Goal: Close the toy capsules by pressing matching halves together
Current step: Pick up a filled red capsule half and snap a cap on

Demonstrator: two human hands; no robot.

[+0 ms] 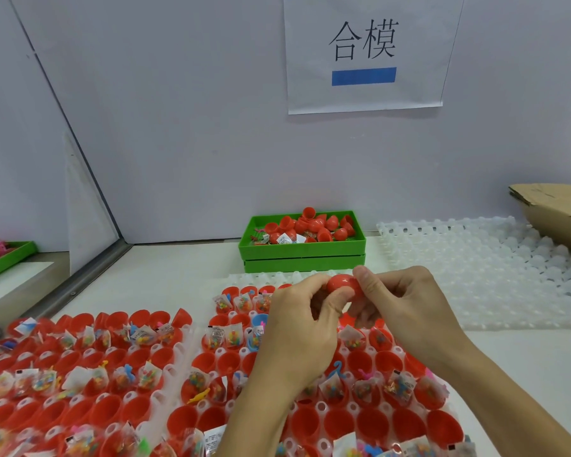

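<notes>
Frame centre: red capsule [342, 285] pinched between left hand [305, 319] and right hand [399, 301]; fingers hide its seam.

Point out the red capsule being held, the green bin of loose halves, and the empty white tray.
red capsule [341, 282], head view, top shell.
green bin [302, 250], head view, front wall.
empty white tray [495, 268], head view, middle bumps.

— Where was there room to pass?

— A bare strip of tabletop [185, 262] ran at centre frame, left of the green bins [302, 255], and another patch lay at lower right.

— And what stood in the way?

— Trays of open red halves [80, 374] filled the lower left and centre; an empty white tray [495, 275] and a cardboard box [561, 212] crowded the right; the wall [178, 127] closed the back.
</notes>
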